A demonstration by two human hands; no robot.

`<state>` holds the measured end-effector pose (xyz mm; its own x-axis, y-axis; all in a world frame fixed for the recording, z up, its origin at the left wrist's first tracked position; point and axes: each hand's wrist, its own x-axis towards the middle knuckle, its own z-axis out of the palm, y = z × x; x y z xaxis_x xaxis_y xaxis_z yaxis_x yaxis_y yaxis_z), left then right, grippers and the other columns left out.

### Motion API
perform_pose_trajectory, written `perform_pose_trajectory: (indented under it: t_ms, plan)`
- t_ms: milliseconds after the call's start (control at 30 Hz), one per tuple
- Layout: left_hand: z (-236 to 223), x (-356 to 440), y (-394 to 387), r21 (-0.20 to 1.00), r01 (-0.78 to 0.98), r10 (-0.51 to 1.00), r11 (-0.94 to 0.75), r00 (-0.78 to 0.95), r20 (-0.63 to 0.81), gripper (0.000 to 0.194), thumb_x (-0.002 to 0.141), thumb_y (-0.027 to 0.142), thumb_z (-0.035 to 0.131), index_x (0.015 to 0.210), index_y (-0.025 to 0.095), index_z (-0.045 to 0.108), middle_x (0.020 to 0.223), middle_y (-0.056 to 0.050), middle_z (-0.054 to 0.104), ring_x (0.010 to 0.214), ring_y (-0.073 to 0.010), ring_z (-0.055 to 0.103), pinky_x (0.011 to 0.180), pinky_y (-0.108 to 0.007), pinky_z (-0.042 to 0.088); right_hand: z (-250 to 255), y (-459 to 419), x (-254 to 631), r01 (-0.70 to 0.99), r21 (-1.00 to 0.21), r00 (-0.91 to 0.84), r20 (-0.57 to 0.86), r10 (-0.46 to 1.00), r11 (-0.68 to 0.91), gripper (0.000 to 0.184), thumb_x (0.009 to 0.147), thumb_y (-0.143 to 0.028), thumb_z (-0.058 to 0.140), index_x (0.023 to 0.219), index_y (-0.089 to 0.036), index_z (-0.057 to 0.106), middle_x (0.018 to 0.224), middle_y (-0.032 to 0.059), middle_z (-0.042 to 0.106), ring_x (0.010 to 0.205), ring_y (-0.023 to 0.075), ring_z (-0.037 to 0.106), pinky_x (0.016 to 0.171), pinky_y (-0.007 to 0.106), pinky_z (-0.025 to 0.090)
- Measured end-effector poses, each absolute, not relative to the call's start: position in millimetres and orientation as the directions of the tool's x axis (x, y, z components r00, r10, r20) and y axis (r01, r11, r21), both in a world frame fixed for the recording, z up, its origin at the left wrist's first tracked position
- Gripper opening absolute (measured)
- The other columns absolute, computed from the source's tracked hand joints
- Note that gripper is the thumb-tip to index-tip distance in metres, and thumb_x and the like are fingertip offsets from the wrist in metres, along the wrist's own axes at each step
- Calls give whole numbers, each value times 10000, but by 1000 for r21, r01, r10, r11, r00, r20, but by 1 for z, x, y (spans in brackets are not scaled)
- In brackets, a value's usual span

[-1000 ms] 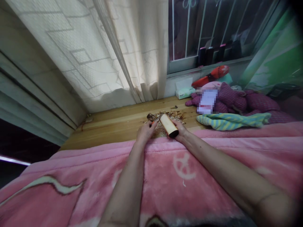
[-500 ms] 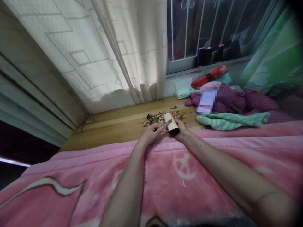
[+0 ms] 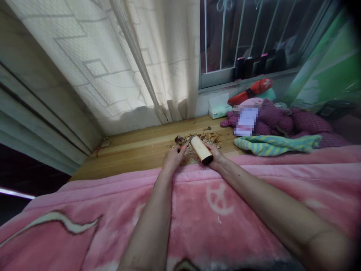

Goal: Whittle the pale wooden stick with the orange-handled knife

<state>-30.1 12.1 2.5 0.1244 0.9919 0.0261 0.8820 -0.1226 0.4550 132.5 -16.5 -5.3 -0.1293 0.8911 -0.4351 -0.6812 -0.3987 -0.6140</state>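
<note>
Gripping a pale, peeled wooden cylinder (image 3: 200,150) with a dark end, the right hand (image 3: 214,157) has its fingers wrapped closed around the near part, and the dark end pokes out toward the person. There it is, just above the middle of the frame, held low over the table! In the last moment the cylinder has tipped further over, its far end now leaning toward the left hand (image 3: 173,158). The small steel knife blade (image 3: 189,140) has moved too: it no longer crosses the wood and now sits just beside the far end. That left hand is curled shut around the orange knife handle (image 3: 182,147), most of which disappears inside the fingers. The wood's surface looks smooth and light, with faint darker patches along it.

Right beneath the hands lies a loose heap of wood shavings (image 3: 194,150) on the light plank tabletop (image 3: 132,154). Both forearms rest across a pink fleece blanket (image 3: 214,218) along the bottom of the frame. Over to the right sit a yellow-and-green striped cloth (image 3: 276,145) and a plum-coloured plush toy (image 3: 282,124), with a white tissue box (image 3: 220,106) behind them. A pale patterned curtain (image 3: 152,64) hangs at upper left.
</note>
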Motion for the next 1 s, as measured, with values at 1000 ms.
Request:
perform_pose_trajectory:
  t_ms: [1000]
  plan:
    - [5, -28, 7, 478, 846, 967, -236, 255, 26, 570, 763, 633, 305, 916, 202, 646, 815, -55, 649, 749, -182, 565, 626, -242, 372, -2, -17, 129, -684, -623, -63, -466, 882, -378, 252, 858, -269, 319, 762, -143, 515, 472, 9, 532, 393, 132, 482, 380, 240, 393]
